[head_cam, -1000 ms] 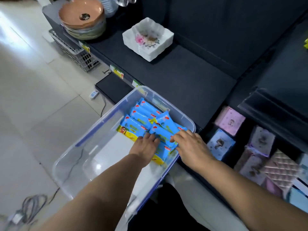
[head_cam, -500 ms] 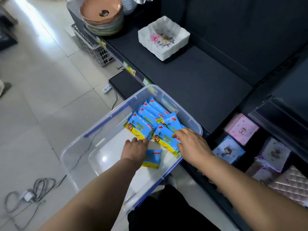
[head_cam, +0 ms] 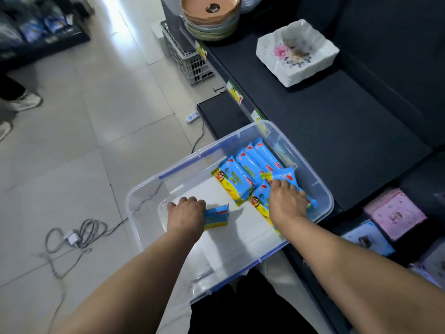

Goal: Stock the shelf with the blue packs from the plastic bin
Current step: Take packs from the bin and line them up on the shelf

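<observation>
A clear plastic bin [head_cam: 147, 189] with blue clips sits on the floor against the dark shelf [head_cam: 337, 131]. Several blue packs [head_cam: 243, 169] with yellow ends lie in its far right part. My left hand [head_cam: 186, 213] grips one small blue pack [head_cam: 216, 216] near the bin's middle, over the white bottom. My right hand [head_cam: 285, 201] reaches into the pile and its fingers curl on a blue pack [head_cam: 283, 175] lying on top of the others.
On the shelf stand a white flowered square dish [head_cam: 297, 51] and a stack of brown bowls [head_cam: 212, 18]. Pink and blue packets [head_cam: 395, 213] fill the lower shelf at right. A grey crate [head_cam: 190, 63], a power strip and coiled cable [head_cam: 77, 235] lie on the floor. A person's shoes [head_cam: 24, 102] stand at the left.
My left hand has pulled one blue pack away from the pile toward the bin's middle. My right hand has moved onto the top pack of the pile. The camera has swung left.
</observation>
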Tool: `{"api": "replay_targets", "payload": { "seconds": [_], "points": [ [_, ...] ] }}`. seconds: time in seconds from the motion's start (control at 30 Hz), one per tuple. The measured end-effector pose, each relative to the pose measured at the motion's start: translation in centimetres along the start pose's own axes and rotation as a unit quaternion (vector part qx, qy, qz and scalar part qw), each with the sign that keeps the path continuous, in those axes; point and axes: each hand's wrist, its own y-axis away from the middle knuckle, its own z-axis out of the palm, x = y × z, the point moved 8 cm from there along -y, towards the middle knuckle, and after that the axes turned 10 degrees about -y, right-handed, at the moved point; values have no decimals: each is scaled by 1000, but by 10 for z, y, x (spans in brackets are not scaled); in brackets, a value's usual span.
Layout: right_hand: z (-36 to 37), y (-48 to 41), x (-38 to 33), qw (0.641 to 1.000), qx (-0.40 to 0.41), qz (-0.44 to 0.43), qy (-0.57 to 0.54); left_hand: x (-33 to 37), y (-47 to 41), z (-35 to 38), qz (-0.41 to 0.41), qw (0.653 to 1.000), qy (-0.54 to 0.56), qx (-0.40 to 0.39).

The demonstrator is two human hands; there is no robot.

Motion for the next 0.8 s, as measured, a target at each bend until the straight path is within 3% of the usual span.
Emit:
{"api": "replay_targets", "payload": {
  "seconds": [0.3,0.5,0.63,0.8],
  "points": [
    [18,6,-13,999,-32,-24,-1,-9,4,13,-56,993,104,-26],
    [-4,19,-9,995,19,-37,-96,-24,3,18,-103,953,271,-90],
    [-34,34,-6,985,93,-44,-141,-28,0,-1,-60,954,285,-75],
    [-67,68,-16,972,164,-43,-164,-34,3,-46,41,971,233,-1]
  ]
}}
